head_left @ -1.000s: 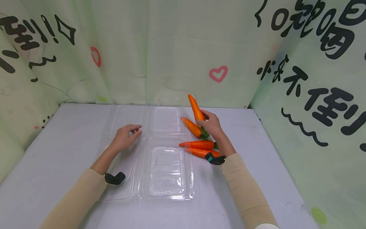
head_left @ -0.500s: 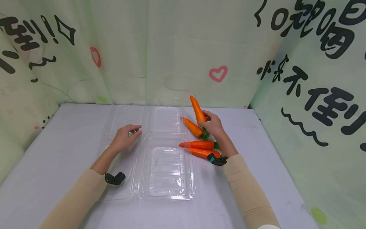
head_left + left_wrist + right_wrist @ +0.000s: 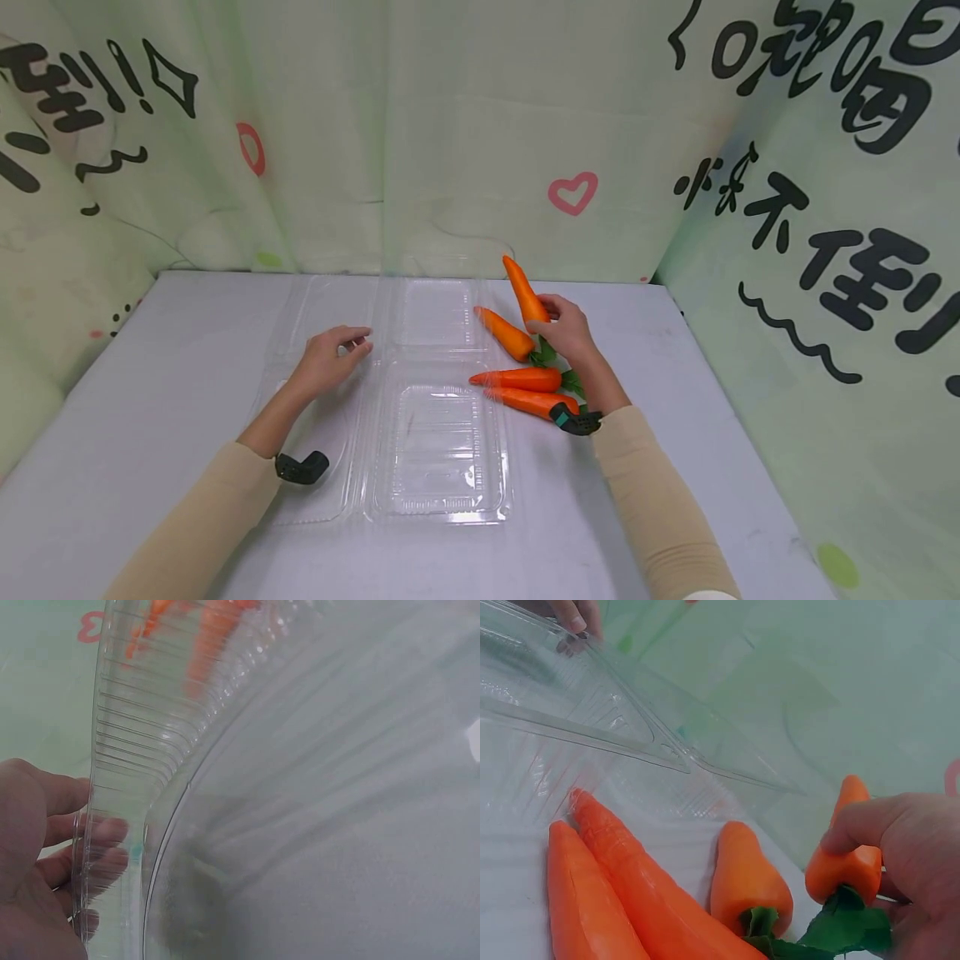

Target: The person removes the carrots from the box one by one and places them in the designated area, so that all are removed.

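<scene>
My right hand [image 3: 567, 329] grips an orange carrot [image 3: 522, 287] near its leafy end, between thumb and fingers. The carrot's narrow tip points up and away, and its green leaves [image 3: 847, 926] hang below the hand in the right wrist view. A second carrot [image 3: 506, 335] lies just left of it, and two more carrots [image 3: 517, 380] lie side by side closer to me. Left of them are clear plastic clamshell containers [image 3: 438, 492], spread open. My left hand [image 3: 330, 360] holds a plastic edge near the hinge line; some fingers [image 3: 109, 862] show through the plastic.
The white table [image 3: 172, 400] carries everything. Behind it hangs a pale green curtain [image 3: 465, 125] with a heart print, and another lettered curtain [image 3: 825, 375] runs along the right. Tips of the two near carrots overlap the container's right rim in the head view.
My right hand has shifted slightly right and nearer with the carrot in its grip, and more leaves show beneath it. The left hand and the containers have stayed put.
</scene>
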A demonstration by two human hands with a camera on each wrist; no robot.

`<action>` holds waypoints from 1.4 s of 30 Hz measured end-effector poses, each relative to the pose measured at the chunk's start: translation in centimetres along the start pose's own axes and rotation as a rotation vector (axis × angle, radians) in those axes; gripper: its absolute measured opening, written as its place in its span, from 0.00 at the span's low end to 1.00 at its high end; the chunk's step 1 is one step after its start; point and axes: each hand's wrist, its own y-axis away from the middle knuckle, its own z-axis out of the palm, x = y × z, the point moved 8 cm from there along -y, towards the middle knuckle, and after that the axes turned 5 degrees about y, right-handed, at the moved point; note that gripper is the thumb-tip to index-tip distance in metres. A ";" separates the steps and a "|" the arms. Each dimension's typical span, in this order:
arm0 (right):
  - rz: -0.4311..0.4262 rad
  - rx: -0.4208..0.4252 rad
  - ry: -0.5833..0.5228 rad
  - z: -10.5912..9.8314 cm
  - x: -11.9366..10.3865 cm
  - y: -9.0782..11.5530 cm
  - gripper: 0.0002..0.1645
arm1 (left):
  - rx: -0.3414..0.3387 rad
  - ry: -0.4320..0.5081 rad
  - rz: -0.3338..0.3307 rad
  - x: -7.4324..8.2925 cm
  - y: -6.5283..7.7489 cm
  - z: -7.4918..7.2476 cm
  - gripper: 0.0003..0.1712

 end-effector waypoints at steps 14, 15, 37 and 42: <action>0.031 -0.018 0.021 0.1 1.1 0.0 0.31 | -0.004 -0.006 -0.004 -0.1 0.0 0.0 0.22; 0.032 -0.018 0.021 0.1 1.2 0.0 0.31 | -0.004 -0.005 -0.005 -0.1 0.0 0.0 0.22; 0.060 -0.042 0.048 0.6 2.5 -0.2 0.30 | -0.008 -0.002 -0.027 -0.1 0.0 0.1 0.23; 0.066 -0.049 0.058 0.7 2.8 -0.3 0.30 | -0.009 -0.003 -0.038 -0.2 0.1 0.1 0.23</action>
